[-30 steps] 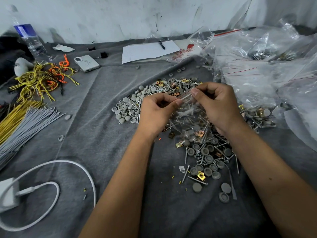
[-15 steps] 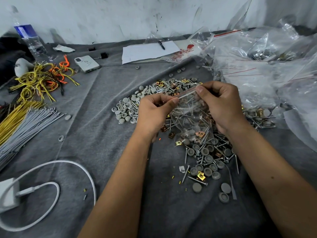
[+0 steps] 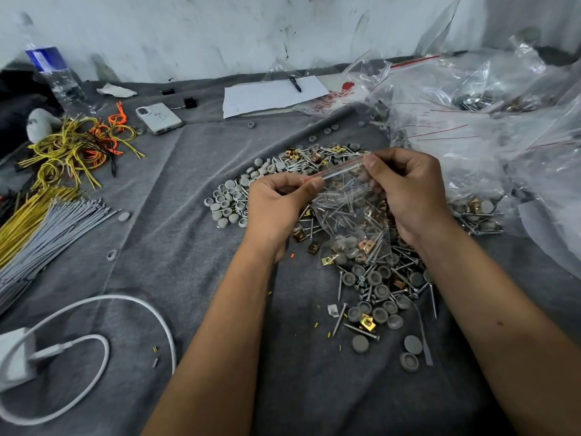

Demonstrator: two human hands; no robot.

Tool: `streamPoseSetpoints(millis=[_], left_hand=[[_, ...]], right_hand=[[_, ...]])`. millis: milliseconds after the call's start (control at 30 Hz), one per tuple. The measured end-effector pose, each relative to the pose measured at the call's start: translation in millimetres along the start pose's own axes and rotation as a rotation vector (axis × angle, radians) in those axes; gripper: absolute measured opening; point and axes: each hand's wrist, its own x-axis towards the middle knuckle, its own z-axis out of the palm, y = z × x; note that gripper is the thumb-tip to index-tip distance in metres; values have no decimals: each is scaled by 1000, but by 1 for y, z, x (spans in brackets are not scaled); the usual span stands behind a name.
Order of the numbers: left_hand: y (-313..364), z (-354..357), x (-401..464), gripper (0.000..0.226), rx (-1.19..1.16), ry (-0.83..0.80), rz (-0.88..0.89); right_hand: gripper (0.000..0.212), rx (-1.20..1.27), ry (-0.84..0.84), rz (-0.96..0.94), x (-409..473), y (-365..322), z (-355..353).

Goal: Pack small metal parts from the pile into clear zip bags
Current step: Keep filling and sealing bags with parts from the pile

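step: sealing | zip bag (image 3: 352, 215) hangs filled above pile (image 3: 371, 278) on surface (image 3: 176, 247), so spills fall back | left hand (image 3: 276, 206) and right hand (image 3: 408, 190) each pinch one end of the strip, grip closed, keeping it taut to press shut

A scuffed white wall (image 3: 220, 29) ran across twelve o'clock. Below it spread a wrinkled grey cloth (image 3: 163, 247).

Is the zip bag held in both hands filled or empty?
Filled: the zip bag, pinched at its top by the left hand and right hand, holds screws and clips.
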Motion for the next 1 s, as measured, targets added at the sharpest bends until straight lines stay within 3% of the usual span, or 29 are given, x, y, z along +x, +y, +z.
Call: streamPoseSetpoints(millis=[700, 1000], left_hand=[[-5, 0, 1, 8, 60, -45, 71], [-5, 1, 2, 13, -22, -47, 81]], right_hand=[[11, 39, -30, 42, 0, 0, 1], [9, 79, -34, 62, 1, 0, 0]])
